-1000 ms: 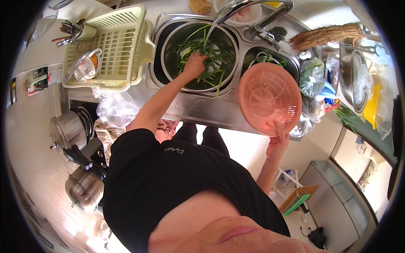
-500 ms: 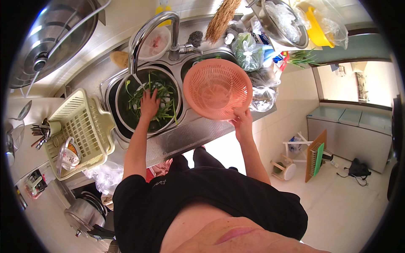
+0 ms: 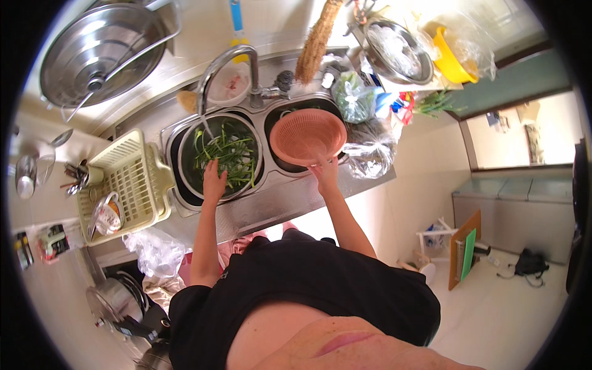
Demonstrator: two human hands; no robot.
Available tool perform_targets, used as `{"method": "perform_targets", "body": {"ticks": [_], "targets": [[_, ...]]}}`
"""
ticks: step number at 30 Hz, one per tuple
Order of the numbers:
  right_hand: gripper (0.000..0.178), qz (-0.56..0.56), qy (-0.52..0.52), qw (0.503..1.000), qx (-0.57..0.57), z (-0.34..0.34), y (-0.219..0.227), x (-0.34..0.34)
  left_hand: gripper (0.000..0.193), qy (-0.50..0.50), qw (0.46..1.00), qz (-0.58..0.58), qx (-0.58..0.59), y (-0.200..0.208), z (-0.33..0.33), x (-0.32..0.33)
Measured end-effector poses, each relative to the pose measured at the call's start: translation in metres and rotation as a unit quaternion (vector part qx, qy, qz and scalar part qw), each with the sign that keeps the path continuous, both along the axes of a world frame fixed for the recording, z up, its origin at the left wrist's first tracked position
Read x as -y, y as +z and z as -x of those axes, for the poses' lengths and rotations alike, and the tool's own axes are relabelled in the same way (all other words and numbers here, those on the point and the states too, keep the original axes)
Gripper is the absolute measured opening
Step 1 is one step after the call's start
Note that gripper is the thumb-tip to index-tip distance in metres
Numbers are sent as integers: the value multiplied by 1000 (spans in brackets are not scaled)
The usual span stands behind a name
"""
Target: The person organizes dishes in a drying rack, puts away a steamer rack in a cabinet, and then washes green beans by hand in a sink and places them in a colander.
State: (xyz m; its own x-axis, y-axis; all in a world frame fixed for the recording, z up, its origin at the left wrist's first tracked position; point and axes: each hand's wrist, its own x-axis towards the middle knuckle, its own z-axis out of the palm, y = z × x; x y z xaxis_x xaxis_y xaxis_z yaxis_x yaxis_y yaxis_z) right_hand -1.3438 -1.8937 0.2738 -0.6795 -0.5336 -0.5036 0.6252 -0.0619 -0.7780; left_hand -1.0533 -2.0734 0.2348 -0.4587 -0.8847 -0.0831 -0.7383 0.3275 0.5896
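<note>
Long green stalks and leaves (image 3: 229, 151) lie in a round metal bowl (image 3: 183, 156) in the left basin of the steel sink. Water from the curved chrome faucet (image 3: 213, 71) runs down into this bowl. Over the bowl's near side is my left hand (image 3: 213, 180), fingers extended at the edge of the greens. My right hand (image 3: 325, 174) grips the near rim of a pink plastic colander (image 3: 308, 137). The colander sits in or just above the right basin, and I see nothing inside it.
A cream dish rack (image 3: 139, 185) stands left of the sink. Behind the faucet is a white bowl (image 3: 228, 86). Tied plastic bags (image 3: 370, 151) of produce crowd the right side. A straw brush (image 3: 317, 46) hangs at the back, near a metal basin (image 3: 401, 55).
The colander has gone down toward the right basin and slightly left with my right hand. My left hand has drawn back from the middle of the greens to the bowl's near side.
</note>
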Motion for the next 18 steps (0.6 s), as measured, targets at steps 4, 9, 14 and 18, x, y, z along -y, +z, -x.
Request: {"method": "perform_targets", "body": {"ticks": [4,9,14,18], "targets": [[42,-19,65,998,-10,5,-2,-24,40,58,997,-17,-44,19,5,-13],[38,-63,159,985,23,-6,32,-49,34,104,985,57,-123,48,10,-23],[38,-40,303,952,-26,-19,65,-38,25,152,965,71,-203,91,25,-33],[34,8,379,911,-161,-41,93,4,21,176,940,94,-277,127,31,-42]]}}
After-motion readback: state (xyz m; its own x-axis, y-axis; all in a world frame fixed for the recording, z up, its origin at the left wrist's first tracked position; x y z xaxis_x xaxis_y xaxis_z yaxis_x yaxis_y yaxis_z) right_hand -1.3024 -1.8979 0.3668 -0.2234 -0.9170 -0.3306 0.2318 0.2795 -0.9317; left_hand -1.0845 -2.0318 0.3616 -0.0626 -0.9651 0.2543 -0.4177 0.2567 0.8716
